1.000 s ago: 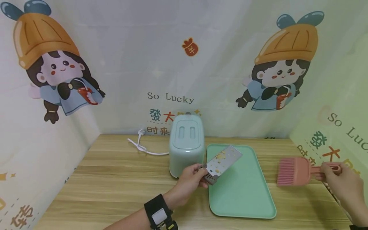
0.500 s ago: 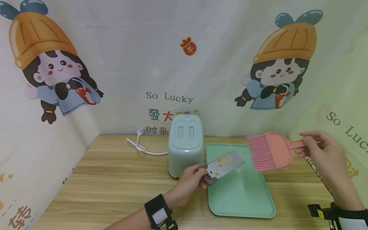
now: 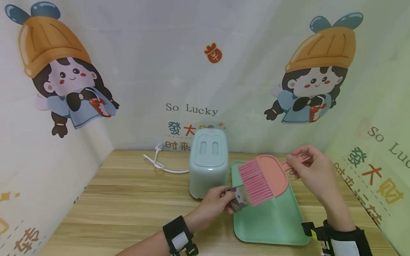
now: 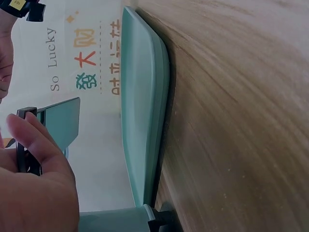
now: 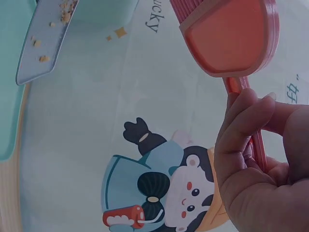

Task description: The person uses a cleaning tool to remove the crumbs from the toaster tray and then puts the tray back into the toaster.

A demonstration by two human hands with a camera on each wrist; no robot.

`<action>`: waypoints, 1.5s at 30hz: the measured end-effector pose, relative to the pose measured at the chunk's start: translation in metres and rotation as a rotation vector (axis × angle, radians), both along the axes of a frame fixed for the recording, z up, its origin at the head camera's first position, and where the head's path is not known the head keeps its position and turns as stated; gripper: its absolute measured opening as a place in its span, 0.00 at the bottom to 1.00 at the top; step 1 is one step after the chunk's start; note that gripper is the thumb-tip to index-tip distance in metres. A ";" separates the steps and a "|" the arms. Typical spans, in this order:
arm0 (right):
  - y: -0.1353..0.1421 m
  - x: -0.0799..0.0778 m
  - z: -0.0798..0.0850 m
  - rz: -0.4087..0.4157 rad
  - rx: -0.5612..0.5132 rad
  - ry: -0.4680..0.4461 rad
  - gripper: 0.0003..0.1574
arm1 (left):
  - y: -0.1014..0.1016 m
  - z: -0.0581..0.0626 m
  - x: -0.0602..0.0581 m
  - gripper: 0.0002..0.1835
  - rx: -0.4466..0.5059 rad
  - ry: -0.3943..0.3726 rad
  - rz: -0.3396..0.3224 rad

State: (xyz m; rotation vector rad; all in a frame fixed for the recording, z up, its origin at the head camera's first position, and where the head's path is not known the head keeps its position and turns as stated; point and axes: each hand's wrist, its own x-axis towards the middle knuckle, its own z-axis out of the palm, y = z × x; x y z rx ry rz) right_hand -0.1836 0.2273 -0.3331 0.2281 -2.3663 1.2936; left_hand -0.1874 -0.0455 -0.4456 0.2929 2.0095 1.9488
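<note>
My left hand (image 3: 213,204) pinches the end of a toaster crumb tray (image 3: 238,201), holding it tilted above the green tray (image 3: 272,227). Yellowish crumbs lie on its metal surface, seen on the crumb tray (image 5: 48,41) in the right wrist view. My right hand (image 3: 315,174) grips the handle of a pink cleaning brush (image 3: 272,174). In the head view the brush's bristles cover most of the metal plate; whether they touch it I cannot tell. Left of the green tray stands a mint toaster (image 3: 208,177).
A white cord (image 3: 173,171) with a knot and plug trails left from the toaster across the wooden table (image 3: 137,206). Behind and at the sides hangs a printed cloth (image 3: 243,78). The green tray's raised rim lies close beside the toaster.
My right hand has carried the brush up from the table's right side, then left over the crumb tray. The left hand stays nearly in place, with the crumb tray slightly turned.
</note>
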 end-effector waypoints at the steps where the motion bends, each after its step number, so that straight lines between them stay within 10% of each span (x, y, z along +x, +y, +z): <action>1: -0.002 -0.001 -0.004 -0.001 0.003 0.004 0.11 | 0.000 0.000 0.000 0.10 -0.010 0.003 -0.001; 14: -0.021 -0.005 -0.048 -0.027 -0.024 0.029 0.10 | -0.003 -0.002 0.001 0.09 -0.030 -0.007 -0.018; 45: -0.005 -0.013 -0.052 -0.095 0.094 0.066 0.08 | 0.001 -0.004 -0.002 0.11 -0.034 -0.023 -0.019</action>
